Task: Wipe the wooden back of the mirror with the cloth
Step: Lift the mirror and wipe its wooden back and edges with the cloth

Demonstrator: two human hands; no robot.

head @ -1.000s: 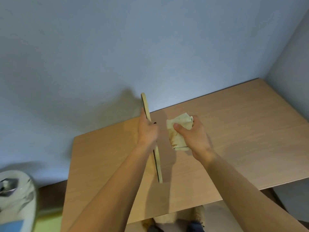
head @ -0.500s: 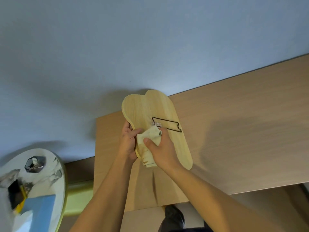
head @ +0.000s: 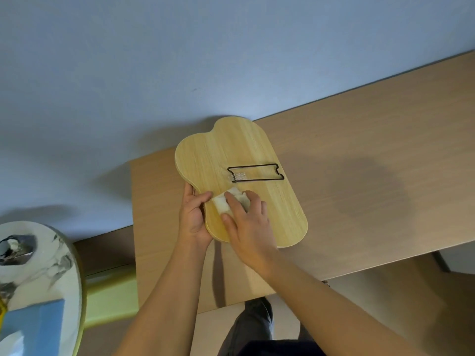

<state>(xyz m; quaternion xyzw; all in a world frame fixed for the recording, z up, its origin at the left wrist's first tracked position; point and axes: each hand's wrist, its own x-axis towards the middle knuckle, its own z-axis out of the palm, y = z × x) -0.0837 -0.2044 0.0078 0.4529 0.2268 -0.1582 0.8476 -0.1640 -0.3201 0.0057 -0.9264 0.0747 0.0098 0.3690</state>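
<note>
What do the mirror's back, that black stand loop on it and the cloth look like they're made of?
Mirror back: pale wood or wood-look board, matte, straight grain lines. Stand loop: thin black wire, probably metal. Cloth: soft cream fabric, bunched under the right hand.

Pale wooden table point(head: 372, 160) against the wall, mirror point(head: 239, 155) wooden-back-up over it.

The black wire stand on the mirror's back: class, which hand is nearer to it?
Right. The right hand presses the cloth just below the wire stand; the left hand grips the mirror's left edge, farther away.
</note>
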